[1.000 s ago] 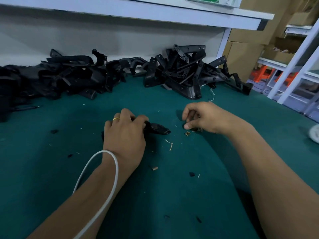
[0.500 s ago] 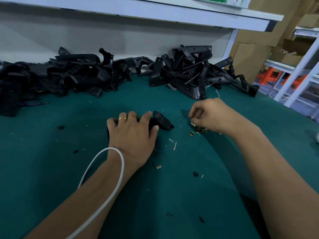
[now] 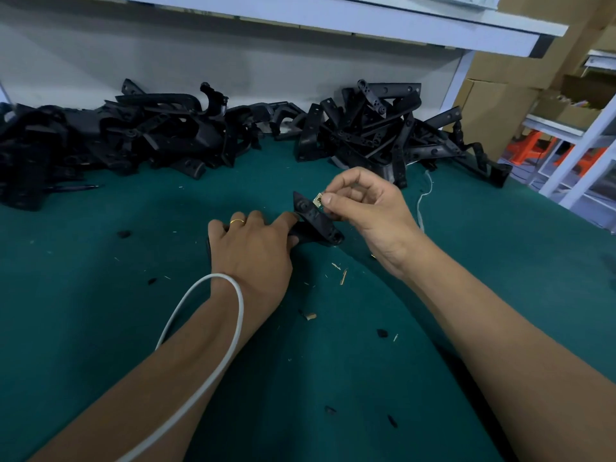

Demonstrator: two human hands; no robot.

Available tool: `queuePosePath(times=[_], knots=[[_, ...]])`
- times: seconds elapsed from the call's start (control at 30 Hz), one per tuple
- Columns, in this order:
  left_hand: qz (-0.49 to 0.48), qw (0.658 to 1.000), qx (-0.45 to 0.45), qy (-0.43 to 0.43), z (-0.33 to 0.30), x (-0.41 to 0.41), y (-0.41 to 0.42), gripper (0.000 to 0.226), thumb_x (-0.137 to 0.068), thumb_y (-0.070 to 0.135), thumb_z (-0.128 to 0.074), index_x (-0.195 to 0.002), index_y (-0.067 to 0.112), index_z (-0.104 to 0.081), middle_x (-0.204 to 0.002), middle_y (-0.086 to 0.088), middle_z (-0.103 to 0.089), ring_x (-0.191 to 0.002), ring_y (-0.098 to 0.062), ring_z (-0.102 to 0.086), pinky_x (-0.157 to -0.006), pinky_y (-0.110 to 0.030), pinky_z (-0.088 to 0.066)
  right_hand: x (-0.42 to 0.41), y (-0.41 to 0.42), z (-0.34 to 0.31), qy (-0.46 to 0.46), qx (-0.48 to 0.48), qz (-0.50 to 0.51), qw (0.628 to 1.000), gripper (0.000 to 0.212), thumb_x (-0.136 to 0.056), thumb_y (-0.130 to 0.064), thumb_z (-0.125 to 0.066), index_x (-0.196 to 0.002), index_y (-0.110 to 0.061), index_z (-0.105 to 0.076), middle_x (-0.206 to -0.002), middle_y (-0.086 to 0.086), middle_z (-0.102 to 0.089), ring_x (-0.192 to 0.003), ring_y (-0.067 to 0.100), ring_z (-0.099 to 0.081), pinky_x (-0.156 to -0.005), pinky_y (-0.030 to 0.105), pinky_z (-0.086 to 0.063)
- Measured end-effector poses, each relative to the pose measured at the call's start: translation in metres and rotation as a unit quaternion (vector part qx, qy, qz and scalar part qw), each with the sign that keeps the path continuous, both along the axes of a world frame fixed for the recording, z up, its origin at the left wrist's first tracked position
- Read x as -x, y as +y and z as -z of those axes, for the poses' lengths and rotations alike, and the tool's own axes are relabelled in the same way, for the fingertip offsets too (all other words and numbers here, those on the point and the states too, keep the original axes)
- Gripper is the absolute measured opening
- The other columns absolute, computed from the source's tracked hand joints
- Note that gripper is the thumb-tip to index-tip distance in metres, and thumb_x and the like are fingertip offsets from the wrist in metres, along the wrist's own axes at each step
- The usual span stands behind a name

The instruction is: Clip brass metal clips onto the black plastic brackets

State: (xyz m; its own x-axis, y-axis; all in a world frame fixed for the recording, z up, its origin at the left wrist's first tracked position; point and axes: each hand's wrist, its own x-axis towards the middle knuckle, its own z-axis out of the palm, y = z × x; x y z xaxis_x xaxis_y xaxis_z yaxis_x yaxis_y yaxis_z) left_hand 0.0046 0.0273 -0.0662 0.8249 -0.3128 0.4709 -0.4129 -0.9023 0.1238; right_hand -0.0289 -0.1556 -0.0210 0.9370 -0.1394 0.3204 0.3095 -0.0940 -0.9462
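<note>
Left hand (image 3: 253, 251) grips one black plastic bracket (image 3: 315, 218) on the green felt tabletop (image 3: 100, 311). Right hand (image 3: 366, 208) pinches a small brass metal clip (image 3: 318, 201) at the bracket's raised end, apparently touching it.

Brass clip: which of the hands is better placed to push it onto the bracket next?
Right. The right hand already pinches the brass clip against the bracket's raised end, while the left hand grips the bracket on the table.
</note>
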Motion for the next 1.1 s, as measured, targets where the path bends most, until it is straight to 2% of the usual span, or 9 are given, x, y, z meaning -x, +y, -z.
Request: queuePosePath(times=[0.27,0.47,0.57,0.63,0.73,0.8,0.87,1.0,1.1], knots=[[-0.003,1.000,0.000,0.007,-0.001,0.001,0.000,0.027,-0.105,0.044,-0.041,-0.129,0.039,-0.053,-0.097,-0.005,-0.062,-0.096,-0.030,-0.054,-0.083,-0.044,-0.027,0.000,-0.004,0.002,0.025,0.000,-0.015,1.000,0.014,-0.092,0.000,-0.075,-0.096,-0.012,-0.070,-0.087,0.009,-0.067,-0.088,0.019,-0.063,-0.088,0.029,-0.053],[-0.008,1.000,0.015,0.011,-0.003,0.001,0.001,0.027,-0.106,0.037,-0.036,-0.123,0.037,-0.057,-0.093,-0.005,-0.062,-0.092,-0.030,-0.054,-0.083,-0.043,-0.027,0.000,-0.009,0.002,-0.001,0.086,-0.031,0.996,0.015,-0.090,0.000,-0.077,-0.101,-0.009,-0.077,-0.090,0.002,-0.076,-0.088,0.014,-0.068,-0.089,0.024,-0.055],[-0.011,1.000,0.023,0.013,-0.004,0.002,0.000,0.027,-0.106,0.038,-0.036,-0.118,0.035,-0.060,-0.091,-0.005,-0.062,-0.092,-0.032,-0.053,-0.084,-0.044,-0.028,0.002,-0.004,-0.001,-0.012,0.126,-0.022,0.992,0.015,-0.087,0.002,-0.079,-0.097,-0.011,-0.078,-0.093,0.005,-0.079,-0.088,0.020,-0.069,-0.089,0.031,-0.057],[-0.008,1.000,0.027,0.014,-0.004,0.002,0.000,0.027,-0.107,0.038,-0.036,-0.117,0.035,-0.060,-0.090,-0.006,-0.062,-0.092,-0.032,-0.054,-0.084,-0.044,-0.028,0.004,-0.004,-0.006,0.006,0.142,-0.025,0.989,0.014,-0.088,0.001,-0.078,-0.098,-0.009,-0.079,-0.099,0.009,-0.080,-0.093,0.022,-0.072,-0.094,0.034,-0.057],[-0.005,0.999,0.034,0.010,-0.003,0.001,0.001,0.029,-0.107,0.040,-0.036,-0.123,0.039,-0.059,-0.091,-0.006,-0.064,-0.093,-0.032,-0.056,-0.083,-0.044,-0.028,0.012,-0.017,-0.019,0.032,0.220,-0.024,0.975,0.019,-0.093,-0.006,-0.075,-0.112,-0.005,-0.079,-0.112,0.005,-0.079,-0.110,0.014,-0.072,-0.102,0.025,-0.053],[-0.007,0.999,0.042,0.013,-0.001,0.000,0.002,0.030,-0.107,0.040,-0.035,-0.126,0.040,-0.058,-0.093,-0.007,-0.066,-0.094,-0.033,-0.058,-0.084,-0.045,-0.029,0.018,-0.034,-0.029,0.043,0.278,0.025,0.959,0.016,-0.095,-0.011,-0.074,-0.110,-0.013,-0.081,-0.111,-0.003,-0.078,-0.106,0.007,-0.070,-0.095,0.017,-0.051],[-0.011,0.999,0.044,0.018,0.001,0.000,0.004,0.032,-0.107,0.040,-0.034,-0.129,0.039,-0.058,-0.093,-0.007,-0.066,-0.094,-0.034,-0.058,-0.085,-0.046,-0.030,0.024,-0.056,-0.037,0.102,0.344,0.067,0.931,0.011,-0.091,-0.017,-0.080,-0.099,-0.023,-0.082,-0.098,-0.007,-0.077,-0.091,0.009,-0.068,-0.082,0.019,-0.050],[-0.017,0.999,0.036,0.014,0.000,0.000,0.004,0.033,-0.107,0.040,-0.034,-0.129,0.038,-0.059,-0.093,-0.008,-0.067,-0.094,-0.035,-0.060,-0.085,-0.046,-0.032,0.030,-0.079,-0.036,0.283,0.424,-0.002,0.860,0.018,-0.075,-0.021,-0.093,-0.086,-0.030,-0.083,-0.065,-0.011,-0.067,-0.056,0.003,-0.056,-0.052,0.017,-0.042],[-0.016,0.999,0.040,0.016,0.000,0.001,0.005,0.031,-0.107,0.039,-0.036,-0.126,0.037,-0.060,-0.093,-0.008,-0.067,-0.094,-0.035,-0.059,-0.083,-0.045,-0.031,0.025,-0.076,-0.035,0.269,0.470,0.012,0.840,0.020,-0.071,-0.021,-0.096,-0.083,-0.032,-0.083,-0.074,0.001,-0.063,-0.052,0.001,-0.050,-0.044,0.013,-0.037]])
